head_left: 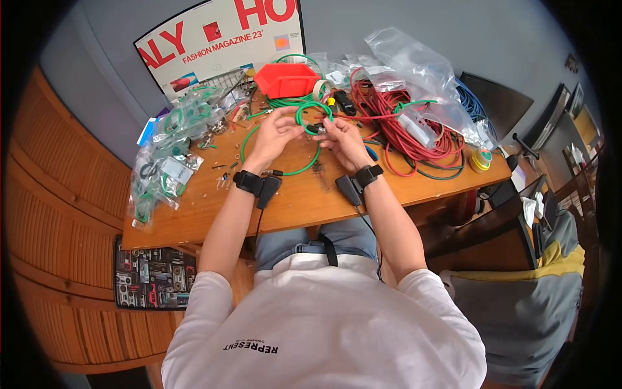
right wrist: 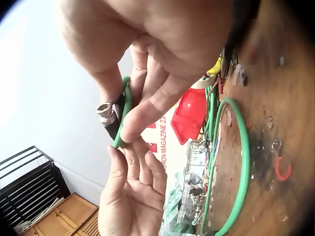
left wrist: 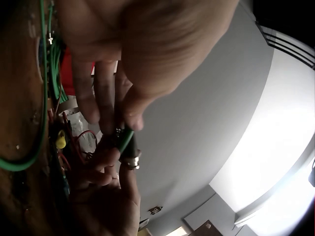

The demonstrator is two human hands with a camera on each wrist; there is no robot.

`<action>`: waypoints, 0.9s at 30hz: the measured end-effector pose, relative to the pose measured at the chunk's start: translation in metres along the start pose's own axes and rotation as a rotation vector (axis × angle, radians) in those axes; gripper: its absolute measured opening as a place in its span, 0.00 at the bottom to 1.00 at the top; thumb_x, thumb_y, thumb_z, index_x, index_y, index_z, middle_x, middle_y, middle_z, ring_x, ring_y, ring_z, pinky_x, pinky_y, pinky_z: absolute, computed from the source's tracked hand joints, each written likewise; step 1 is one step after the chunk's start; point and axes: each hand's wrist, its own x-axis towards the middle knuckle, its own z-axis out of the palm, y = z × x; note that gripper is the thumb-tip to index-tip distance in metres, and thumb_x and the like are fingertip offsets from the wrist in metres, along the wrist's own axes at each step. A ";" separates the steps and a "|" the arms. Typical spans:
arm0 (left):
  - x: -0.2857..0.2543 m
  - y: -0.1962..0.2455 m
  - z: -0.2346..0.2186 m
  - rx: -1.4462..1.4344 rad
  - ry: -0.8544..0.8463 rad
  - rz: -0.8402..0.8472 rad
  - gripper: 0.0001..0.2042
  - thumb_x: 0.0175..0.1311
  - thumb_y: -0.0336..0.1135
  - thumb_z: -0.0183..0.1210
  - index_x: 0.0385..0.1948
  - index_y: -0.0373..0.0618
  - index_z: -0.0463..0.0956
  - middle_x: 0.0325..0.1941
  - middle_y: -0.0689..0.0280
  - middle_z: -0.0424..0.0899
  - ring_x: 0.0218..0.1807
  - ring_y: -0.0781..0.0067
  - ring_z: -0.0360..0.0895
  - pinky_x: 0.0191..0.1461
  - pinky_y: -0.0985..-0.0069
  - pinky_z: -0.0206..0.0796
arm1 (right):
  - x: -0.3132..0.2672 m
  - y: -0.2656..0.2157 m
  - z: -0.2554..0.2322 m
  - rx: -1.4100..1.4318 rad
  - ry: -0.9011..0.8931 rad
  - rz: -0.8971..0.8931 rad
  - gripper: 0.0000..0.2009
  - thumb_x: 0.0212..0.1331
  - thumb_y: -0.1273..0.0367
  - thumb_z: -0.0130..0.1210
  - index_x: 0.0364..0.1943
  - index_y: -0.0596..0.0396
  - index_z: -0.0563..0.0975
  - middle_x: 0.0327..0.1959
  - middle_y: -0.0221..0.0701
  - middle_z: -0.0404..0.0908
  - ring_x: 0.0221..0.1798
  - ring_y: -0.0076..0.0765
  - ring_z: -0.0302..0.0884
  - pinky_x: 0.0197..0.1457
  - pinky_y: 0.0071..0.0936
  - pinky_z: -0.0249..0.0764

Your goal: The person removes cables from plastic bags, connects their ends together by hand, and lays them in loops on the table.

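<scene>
A green cable [head_left: 299, 114] is looped into a small coil between both hands above the table. The right hand [head_left: 348, 139] pinches the coil beside a black connector with a silver metal end [right wrist: 107, 114]. With thumb and fingertips, the left hand [head_left: 275, 135] holds the other side of the coil; in the right wrist view its thumb and fingers meet the green cable [right wrist: 127, 103] just below the right fingers. A larger loop of green cable [head_left: 304, 170] hangs down to the tabletop, with a black connector [head_left: 273, 173] near the left wrist.
Behind the hands stands a red bin [head_left: 283, 81] over coiled green cable. Red cables [head_left: 414, 139] and a clear plastic bag [head_left: 421, 68] lie at the right. Bagged green cables [head_left: 176, 139] fill the left side of the table [head_left: 214, 217]. A yellow-green spool [head_left: 480, 160] sits at the right edge.
</scene>
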 end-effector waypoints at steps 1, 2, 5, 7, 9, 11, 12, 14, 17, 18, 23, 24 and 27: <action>0.001 -0.002 -0.001 -0.005 -0.001 0.003 0.22 0.66 0.26 0.63 0.60 0.39 0.68 0.52 0.56 0.83 0.51 0.70 0.83 0.55 0.74 0.76 | 0.000 -0.001 -0.001 0.017 -0.040 -0.009 0.10 0.71 0.64 0.55 0.46 0.58 0.77 0.43 0.34 0.85 0.41 0.30 0.86 0.38 0.19 0.79; 0.002 -0.004 -0.002 -0.006 0.001 -0.011 0.22 0.67 0.26 0.61 0.61 0.40 0.67 0.54 0.57 0.82 0.52 0.71 0.82 0.54 0.74 0.76 | -0.001 0.000 -0.001 0.035 -0.077 -0.016 0.10 0.71 0.65 0.55 0.47 0.58 0.77 0.45 0.34 0.85 0.43 0.30 0.86 0.38 0.19 0.79; 0.001 -0.020 -0.003 -0.099 0.037 0.011 0.21 0.68 0.26 0.60 0.62 0.42 0.66 0.55 0.58 0.81 0.53 0.72 0.81 0.55 0.73 0.76 | -0.003 -0.002 0.003 0.094 -0.130 -0.007 0.11 0.70 0.67 0.57 0.50 0.57 0.76 0.47 0.33 0.84 0.45 0.30 0.85 0.39 0.20 0.79; -0.003 -0.028 -0.001 -0.192 0.077 0.046 0.21 0.69 0.26 0.59 0.62 0.42 0.65 0.56 0.59 0.81 0.54 0.71 0.81 0.55 0.73 0.76 | -0.002 0.002 0.002 0.079 -0.154 -0.014 0.11 0.69 0.68 0.58 0.51 0.56 0.76 0.48 0.33 0.84 0.45 0.30 0.85 0.40 0.20 0.79; -0.009 -0.032 0.001 -0.332 0.072 0.038 0.22 0.68 0.25 0.59 0.63 0.43 0.64 0.54 0.59 0.81 0.55 0.70 0.80 0.56 0.71 0.76 | -0.001 0.006 0.002 0.067 -0.182 -0.016 0.13 0.67 0.69 0.60 0.52 0.56 0.76 0.48 0.32 0.84 0.45 0.30 0.85 0.41 0.20 0.79; -0.013 -0.031 0.003 -0.338 0.077 0.056 0.24 0.66 0.23 0.61 0.63 0.42 0.64 0.53 0.59 0.81 0.54 0.70 0.81 0.57 0.70 0.77 | -0.001 0.007 0.001 0.014 -0.183 -0.007 0.14 0.65 0.71 0.62 0.52 0.55 0.76 0.48 0.31 0.84 0.45 0.29 0.84 0.42 0.21 0.79; -0.014 -0.030 0.004 -0.339 0.077 0.082 0.26 0.64 0.21 0.63 0.62 0.42 0.64 0.52 0.59 0.81 0.53 0.70 0.81 0.57 0.70 0.78 | -0.001 0.007 0.001 0.013 -0.170 0.008 0.13 0.64 0.71 0.63 0.51 0.55 0.77 0.48 0.31 0.84 0.44 0.27 0.84 0.42 0.20 0.78; -0.016 -0.029 0.004 -0.328 0.103 0.064 0.27 0.61 0.19 0.63 0.61 0.42 0.64 0.51 0.60 0.81 0.54 0.69 0.81 0.57 0.70 0.77 | 0.000 0.009 0.000 0.003 -0.175 0.029 0.12 0.64 0.71 0.62 0.50 0.55 0.78 0.47 0.30 0.84 0.44 0.26 0.84 0.41 0.20 0.78; -0.018 -0.030 0.002 -0.297 0.128 0.068 0.27 0.60 0.18 0.63 0.62 0.42 0.64 0.52 0.59 0.81 0.55 0.69 0.80 0.58 0.72 0.76 | 0.000 0.011 -0.001 -0.008 -0.168 0.038 0.12 0.65 0.71 0.62 0.50 0.55 0.78 0.46 0.29 0.84 0.42 0.26 0.83 0.41 0.20 0.79; -0.019 -0.030 0.002 -0.305 0.116 0.082 0.28 0.60 0.17 0.63 0.62 0.43 0.64 0.52 0.58 0.81 0.56 0.69 0.80 0.59 0.72 0.76 | 0.000 0.012 -0.002 -0.011 -0.170 0.046 0.12 0.65 0.71 0.62 0.50 0.55 0.78 0.46 0.29 0.84 0.42 0.26 0.83 0.41 0.20 0.79; -0.020 -0.035 -0.002 -0.324 0.110 0.121 0.28 0.59 0.16 0.62 0.62 0.43 0.64 0.54 0.56 0.82 0.57 0.68 0.80 0.61 0.72 0.74 | 0.000 0.014 -0.004 0.045 -0.228 0.040 0.12 0.66 0.70 0.61 0.50 0.55 0.78 0.44 0.28 0.84 0.42 0.27 0.83 0.42 0.21 0.77; -0.020 -0.036 -0.003 -0.334 0.096 0.126 0.28 0.59 0.16 0.62 0.62 0.44 0.64 0.54 0.56 0.82 0.57 0.68 0.80 0.62 0.72 0.73 | -0.001 0.014 -0.003 0.058 -0.236 0.034 0.11 0.66 0.70 0.61 0.50 0.55 0.78 0.44 0.28 0.83 0.42 0.27 0.83 0.42 0.22 0.77; -0.018 -0.041 -0.005 -0.354 0.075 0.136 0.28 0.59 0.16 0.62 0.62 0.44 0.64 0.54 0.57 0.82 0.57 0.68 0.79 0.62 0.72 0.72 | -0.004 0.012 0.001 0.047 -0.217 0.034 0.10 0.66 0.70 0.61 0.49 0.55 0.78 0.43 0.27 0.83 0.41 0.28 0.83 0.41 0.23 0.77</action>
